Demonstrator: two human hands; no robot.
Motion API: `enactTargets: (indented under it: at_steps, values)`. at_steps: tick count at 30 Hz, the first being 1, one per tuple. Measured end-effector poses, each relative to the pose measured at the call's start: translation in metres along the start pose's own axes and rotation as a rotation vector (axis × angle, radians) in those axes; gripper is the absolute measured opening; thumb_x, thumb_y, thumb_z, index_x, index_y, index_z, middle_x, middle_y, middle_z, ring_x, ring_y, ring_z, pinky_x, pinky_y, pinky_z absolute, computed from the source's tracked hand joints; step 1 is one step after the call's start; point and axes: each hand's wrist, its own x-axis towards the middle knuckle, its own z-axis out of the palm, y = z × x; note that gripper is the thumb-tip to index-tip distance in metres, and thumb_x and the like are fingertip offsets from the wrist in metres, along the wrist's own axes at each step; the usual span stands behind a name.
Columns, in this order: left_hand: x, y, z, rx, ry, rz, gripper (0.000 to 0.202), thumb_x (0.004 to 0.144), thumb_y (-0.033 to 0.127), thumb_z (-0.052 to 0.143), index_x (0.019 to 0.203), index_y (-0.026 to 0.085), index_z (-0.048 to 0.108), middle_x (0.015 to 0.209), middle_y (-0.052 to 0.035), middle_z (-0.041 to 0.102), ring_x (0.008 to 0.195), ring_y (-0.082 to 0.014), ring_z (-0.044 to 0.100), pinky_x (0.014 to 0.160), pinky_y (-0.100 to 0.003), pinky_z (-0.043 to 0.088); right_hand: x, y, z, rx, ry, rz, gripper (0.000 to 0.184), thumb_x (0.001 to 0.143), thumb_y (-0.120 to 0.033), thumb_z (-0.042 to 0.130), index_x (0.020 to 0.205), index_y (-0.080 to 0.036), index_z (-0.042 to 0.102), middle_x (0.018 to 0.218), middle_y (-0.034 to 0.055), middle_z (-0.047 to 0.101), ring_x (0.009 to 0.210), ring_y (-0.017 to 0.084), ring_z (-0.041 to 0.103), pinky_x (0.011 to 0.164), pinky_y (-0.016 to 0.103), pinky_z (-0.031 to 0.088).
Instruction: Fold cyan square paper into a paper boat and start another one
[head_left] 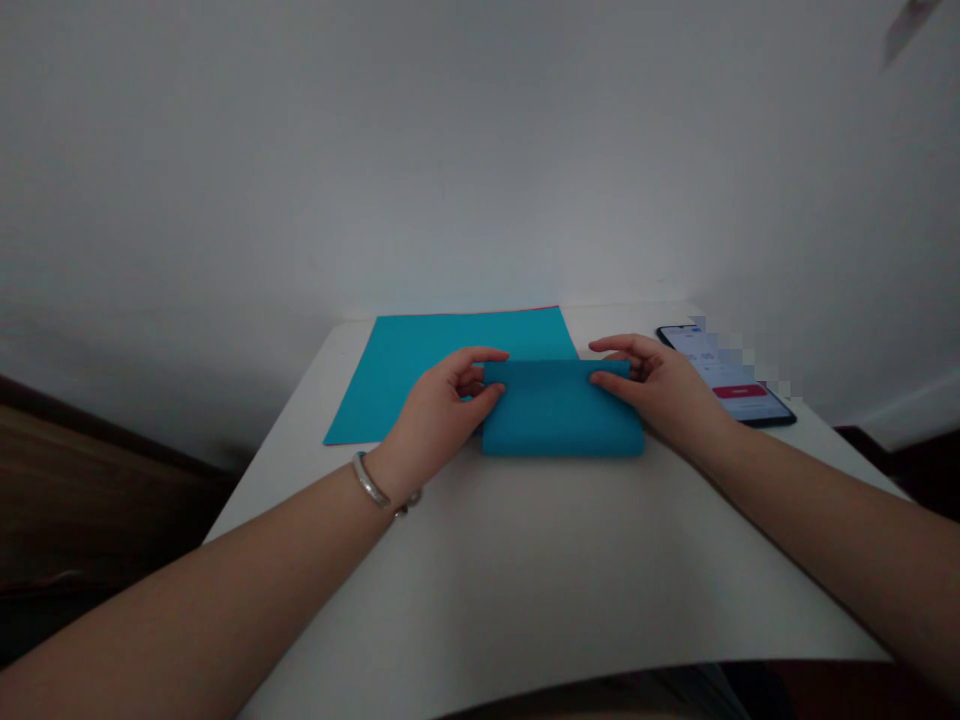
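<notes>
A folded blue sheet of paper lies on the white table in front of me. My left hand pinches its upper left corner between thumb and fingers. My right hand pinches the upper right corner the same way. The top edge of the folded sheet is lifted and curled over between both hands. A silver bracelet sits on my left wrist.
A flat blue sheet with a thin red edge lies behind the folded one, toward the wall. A phone with a lit screen rests at the right. The white wall stands close behind the table; dark floor shows on both sides.
</notes>
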Motion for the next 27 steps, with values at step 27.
enactTargets:
  at_steps: [27]
  values:
    - [-0.003, 0.006, 0.002, -0.169, 0.046, -0.058, 0.032, 0.078, 0.031, 0.066, 0.107, 0.020, 0.064, 0.077, 0.0000, 0.063, 0.060, -0.0098, 0.055, 0.052, -0.020, 0.046, -0.003, -0.012, 0.002, -0.021, 0.086, 0.124, 0.026, 0.073, -0.036, 0.068, 0.096, -0.025, 0.074, 0.058, -0.0011, 0.053, 0.051, 0.013, 0.044, 0.041, 0.025, 0.029]
